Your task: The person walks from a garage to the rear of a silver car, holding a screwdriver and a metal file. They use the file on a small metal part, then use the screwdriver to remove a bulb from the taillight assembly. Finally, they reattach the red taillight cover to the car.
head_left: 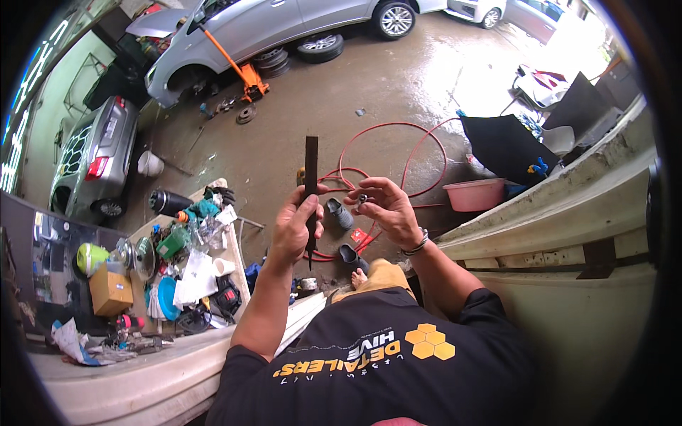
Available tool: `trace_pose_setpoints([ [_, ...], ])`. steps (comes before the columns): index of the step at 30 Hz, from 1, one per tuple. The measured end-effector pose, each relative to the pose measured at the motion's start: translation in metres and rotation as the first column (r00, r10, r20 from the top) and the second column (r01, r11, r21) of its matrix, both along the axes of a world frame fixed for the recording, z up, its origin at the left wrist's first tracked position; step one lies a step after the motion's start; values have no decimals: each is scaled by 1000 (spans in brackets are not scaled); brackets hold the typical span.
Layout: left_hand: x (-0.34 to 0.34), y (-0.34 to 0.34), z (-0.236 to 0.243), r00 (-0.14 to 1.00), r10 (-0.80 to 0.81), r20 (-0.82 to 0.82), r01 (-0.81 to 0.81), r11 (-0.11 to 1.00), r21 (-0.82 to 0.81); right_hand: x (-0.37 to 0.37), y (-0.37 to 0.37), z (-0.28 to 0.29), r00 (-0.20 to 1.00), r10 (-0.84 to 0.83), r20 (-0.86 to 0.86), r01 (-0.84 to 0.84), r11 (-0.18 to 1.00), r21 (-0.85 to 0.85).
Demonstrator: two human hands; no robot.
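My left hand (291,226) is closed around a long, dark flat file (311,162), held upright with its narrow tang pointing down. Just to the right, my right hand (395,215) pinches a small shiny metal piece (361,199) between thumb and fingers. The piece is too small to tell its exact kind, and the fingers cover part of it. File and metal piece are apart, both held in the air in front of my chest.
A cluttered table (238,257) stands on my left, with a cardboard box (111,290) among tools. A red hose (445,153) coils on the wet floor beyond dark clogs (339,214). Right, a pink basin (474,197). Farther off, an orange floor jack (252,82) stands by a silver car (270,25).
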State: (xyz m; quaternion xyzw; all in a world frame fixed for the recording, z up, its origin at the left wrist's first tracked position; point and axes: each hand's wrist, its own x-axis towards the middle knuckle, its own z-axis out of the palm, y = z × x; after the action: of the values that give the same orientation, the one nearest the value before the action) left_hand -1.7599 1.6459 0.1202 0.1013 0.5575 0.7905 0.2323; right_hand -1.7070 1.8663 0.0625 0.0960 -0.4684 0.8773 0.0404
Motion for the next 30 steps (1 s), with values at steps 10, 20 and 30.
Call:
trace_pose_setpoints([
  [10, -10, -5, 22, 996, -70, -58, 75, 994, 80, 3, -28, 35, 991, 96, -97, -121, 942, -312],
  [20, -32, -22, 1, 999, -35, 39, 30, 993, 110, -3, -43, 23, 977, 192, -88, -210, 849, -484],
  [30, -52, -32, -11, 997, -9, 82, 4, 998, 60, -32, -44, 11, 977, 206, -47, -204, 864, -460],
])
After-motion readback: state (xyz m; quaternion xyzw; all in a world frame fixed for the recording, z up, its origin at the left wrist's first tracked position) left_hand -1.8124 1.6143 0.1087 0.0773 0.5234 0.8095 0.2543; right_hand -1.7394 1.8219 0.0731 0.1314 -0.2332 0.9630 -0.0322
